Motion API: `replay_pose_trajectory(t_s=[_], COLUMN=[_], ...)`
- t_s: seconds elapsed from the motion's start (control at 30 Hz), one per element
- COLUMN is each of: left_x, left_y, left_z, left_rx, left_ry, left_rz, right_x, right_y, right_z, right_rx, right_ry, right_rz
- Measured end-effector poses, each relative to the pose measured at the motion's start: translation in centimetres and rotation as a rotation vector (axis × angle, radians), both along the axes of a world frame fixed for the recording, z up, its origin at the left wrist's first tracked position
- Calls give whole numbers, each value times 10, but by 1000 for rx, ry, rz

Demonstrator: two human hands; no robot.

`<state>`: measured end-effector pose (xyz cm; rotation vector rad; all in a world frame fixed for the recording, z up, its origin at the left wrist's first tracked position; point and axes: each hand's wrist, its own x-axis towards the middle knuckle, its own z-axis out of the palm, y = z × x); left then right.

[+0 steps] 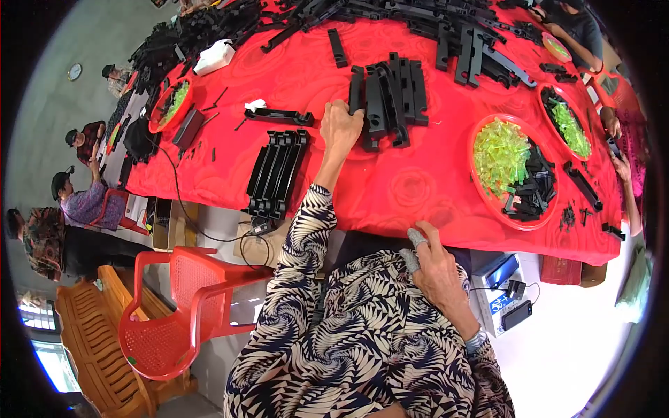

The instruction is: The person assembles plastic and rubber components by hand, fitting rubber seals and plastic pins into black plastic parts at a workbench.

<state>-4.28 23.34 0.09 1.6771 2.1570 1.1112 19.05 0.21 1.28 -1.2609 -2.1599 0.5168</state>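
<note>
My left hand (340,130) is closed on the near end of a long black plastic strip (356,89), at the left side of a loose pile of similar black strips (397,101). To the left of that hand, several black strips lie side by side in a neat row (277,171), with a single strip (279,116) lying crosswise beyond them. My right hand (437,270) is over my lap by the table's front edge, fingers apart and nothing visible in them. Grey wraps cover its thumb and a fingertip.
An orange-red tray (475,182) of yellow-green and black small pieces sits at right, a similar tray (589,150) beyond it. Large heaps of black strips (481,52) line the far side. A cable (182,209) hangs over the left edge near a red chair (198,279). Other people sit around the table.
</note>
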Motion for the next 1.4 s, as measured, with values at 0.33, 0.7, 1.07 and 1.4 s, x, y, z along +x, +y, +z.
replay_pose_trajectory(t_s=[0.33, 0.7, 1.07, 1.4], left_x=[-6, 33, 78, 86], left_y=[-30, -161, -211, -211], left_z=[14, 32, 3, -9], left_rx=[481, 569, 261, 134], left_ry=[-49, -91, -182, -60], left_rz=[-24, -232, -444, -469], right_x=[-2, 1, 18, 99], right_y=[0, 1, -3, 25], right_z=[-4, -4, -5, 9], right_rx=[0, -46, 27, 219], right_ry=[-19, -79, 20, 123], right_rz=[7, 18, 58, -394])
